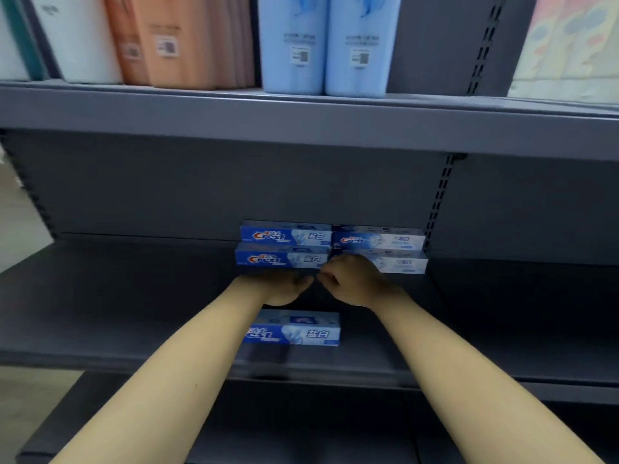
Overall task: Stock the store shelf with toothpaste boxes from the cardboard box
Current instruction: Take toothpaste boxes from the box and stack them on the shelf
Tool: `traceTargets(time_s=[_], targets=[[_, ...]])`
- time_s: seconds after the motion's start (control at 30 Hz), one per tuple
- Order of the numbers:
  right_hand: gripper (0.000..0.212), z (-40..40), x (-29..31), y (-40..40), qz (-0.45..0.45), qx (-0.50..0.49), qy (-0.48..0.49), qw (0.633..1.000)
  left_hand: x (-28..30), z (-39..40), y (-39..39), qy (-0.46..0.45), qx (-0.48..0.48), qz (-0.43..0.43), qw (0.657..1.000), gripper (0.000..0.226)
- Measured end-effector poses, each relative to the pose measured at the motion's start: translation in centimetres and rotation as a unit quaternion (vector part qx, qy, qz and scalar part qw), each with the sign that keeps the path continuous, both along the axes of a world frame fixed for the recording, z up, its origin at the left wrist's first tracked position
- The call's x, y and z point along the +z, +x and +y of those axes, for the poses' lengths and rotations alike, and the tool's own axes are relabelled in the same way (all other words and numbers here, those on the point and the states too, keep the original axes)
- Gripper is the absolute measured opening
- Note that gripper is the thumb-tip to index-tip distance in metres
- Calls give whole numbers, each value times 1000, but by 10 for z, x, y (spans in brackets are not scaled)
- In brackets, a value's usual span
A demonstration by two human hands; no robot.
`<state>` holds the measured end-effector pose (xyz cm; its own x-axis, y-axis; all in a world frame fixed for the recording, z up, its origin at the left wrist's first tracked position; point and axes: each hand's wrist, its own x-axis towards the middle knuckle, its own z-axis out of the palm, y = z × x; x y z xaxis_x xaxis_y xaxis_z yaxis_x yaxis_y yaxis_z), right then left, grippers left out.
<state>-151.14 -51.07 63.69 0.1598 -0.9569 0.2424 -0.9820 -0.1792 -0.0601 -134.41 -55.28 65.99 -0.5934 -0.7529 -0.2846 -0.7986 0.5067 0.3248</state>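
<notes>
**Toothpaste boxes being lined up at the back of the grey shelf**

Two bare forearms are being stretched forward from the bottom of the view onto the dark grey shelf (100, 296). Between them, near the shelf's front edge, a single toothpaste box (301, 331) is lying on its long side: blue and white, with a red-and-white Crest logo and white characters on the front face. Its left end is being hidden by the left forearm, and it is being touched by neither hand.

Further in, the left hand (284, 286) is being held palm down, fingers loosely curled, just in front of the lower left box (281, 257); nothing is seen to be gripped in it, and contact with the box cannot be judged. The right hand (351, 279) is being held in a loose fist against the left end of the lower right box (402, 264), partly covering it; whether that box is actually being pinched cannot be told.

Against the back panel, four boxes are being kept in a two-by-two block: the upper left box (284, 234) in deep blue above its twin, the upper right box (382, 239) paler, above its match.

On the shelf above, two light blue bottles (325, 45) and orange packs (187, 38) are standing, blurred.
</notes>
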Motion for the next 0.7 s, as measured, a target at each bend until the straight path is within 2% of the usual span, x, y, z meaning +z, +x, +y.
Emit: traceTargets(time_s=[0.07, 0.13, 0.33, 0.43, 0.6, 0.7], targets=[[28, 3, 1, 13, -40, 34, 35, 998, 1, -1, 18, 25, 7, -12, 1000, 56], [27, 10, 3, 25, -42, 43, 46, 997, -1, -5, 36, 25, 11, -26, 999, 57], [48, 19, -1, 52, 44, 79, 27, 996, -1, -8, 76, 56, -8, -57, 997, 52], [47, 22, -7, 55, 102, 123, 35, 986, -5, -8, 85, 22, -56, -96, 994, 42], [57, 28, -18, 47, 113, 82, 36, 990, -15, -18, 91, -35, -76, -26, 996, 32], [53, 26, -20, 39, 105, 56, 9, 993, -20, -27, 91, -57, -68, 13, 996, 33]])
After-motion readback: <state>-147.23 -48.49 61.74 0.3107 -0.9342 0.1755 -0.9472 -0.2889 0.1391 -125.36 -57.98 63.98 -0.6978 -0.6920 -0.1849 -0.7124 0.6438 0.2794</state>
